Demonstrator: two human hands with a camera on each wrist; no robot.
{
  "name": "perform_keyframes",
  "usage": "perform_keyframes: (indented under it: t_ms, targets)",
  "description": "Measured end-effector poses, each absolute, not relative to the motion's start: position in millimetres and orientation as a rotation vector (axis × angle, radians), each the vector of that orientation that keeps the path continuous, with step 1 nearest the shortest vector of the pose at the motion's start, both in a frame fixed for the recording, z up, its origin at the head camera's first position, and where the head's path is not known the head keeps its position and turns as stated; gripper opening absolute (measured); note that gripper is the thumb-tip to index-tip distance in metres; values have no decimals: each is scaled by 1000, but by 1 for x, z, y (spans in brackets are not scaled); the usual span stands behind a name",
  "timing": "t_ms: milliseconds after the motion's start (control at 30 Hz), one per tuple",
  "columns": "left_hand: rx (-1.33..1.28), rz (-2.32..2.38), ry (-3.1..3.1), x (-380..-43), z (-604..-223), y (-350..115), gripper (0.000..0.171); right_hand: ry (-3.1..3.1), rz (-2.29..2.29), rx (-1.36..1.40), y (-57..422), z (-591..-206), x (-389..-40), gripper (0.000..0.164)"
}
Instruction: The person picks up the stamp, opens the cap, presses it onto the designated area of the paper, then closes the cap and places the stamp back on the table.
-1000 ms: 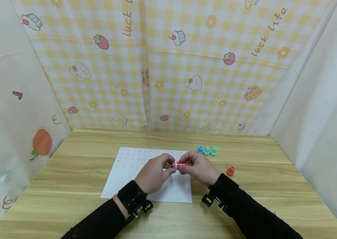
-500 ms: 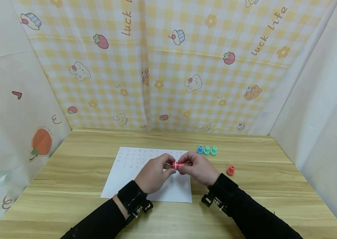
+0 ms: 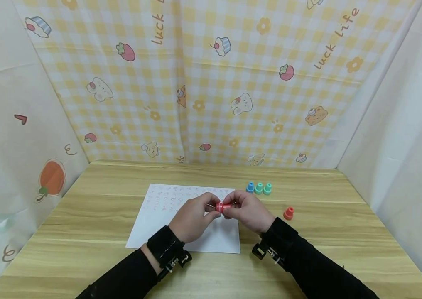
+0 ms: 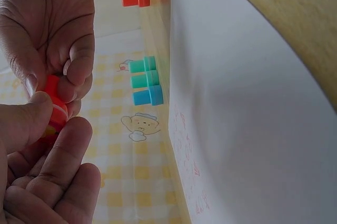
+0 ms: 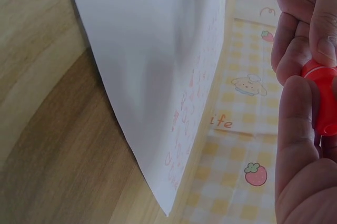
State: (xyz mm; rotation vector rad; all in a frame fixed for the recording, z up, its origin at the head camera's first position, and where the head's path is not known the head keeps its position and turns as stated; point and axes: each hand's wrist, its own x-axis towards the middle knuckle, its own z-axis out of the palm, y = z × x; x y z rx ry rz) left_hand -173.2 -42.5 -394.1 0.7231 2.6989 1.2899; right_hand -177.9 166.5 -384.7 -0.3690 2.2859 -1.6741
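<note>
Over the paper, a small red toy stamp (image 3: pixel 223 207) lies sideways between my two hands. My left hand (image 3: pixel 190 219) pinches its left end between thumb and fingers, and my right hand (image 3: pixel 252 213) pinches the other end. In the left wrist view a thin pale band crosses the stamp (image 4: pixel 59 109) where its two red parts meet. Fingers cover much of it in the right wrist view, where a red curved side (image 5: pixel 324 100) shows. Beneath is a white sheet of paper (image 3: pixel 155 236) with rows of small red printed shapes (image 3: pixel 166 199) along its far part.
Beyond my right hand stand a blue stamp (image 3: pixel 250 187) and two green stamps (image 3: pixel 263 189) in a row. Another red stamp (image 3: pixel 288 213) stands nearer, by my right wrist. A yellow checked cloth (image 3: pixel 211 104) hangs behind the wooden table (image 3: pixel 84 232).
The pale gap between the stamp's two red parts has narrowed as my hands press them together. Both hands otherwise stay in place.
</note>
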Motion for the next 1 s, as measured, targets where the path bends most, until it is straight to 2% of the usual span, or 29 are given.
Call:
perform_keyframes:
  t_ms: [1000]
  targets:
    - [758,1246,2732,-174,-392,-41,16,2334,-1625,-327,167,-385,-176,14]
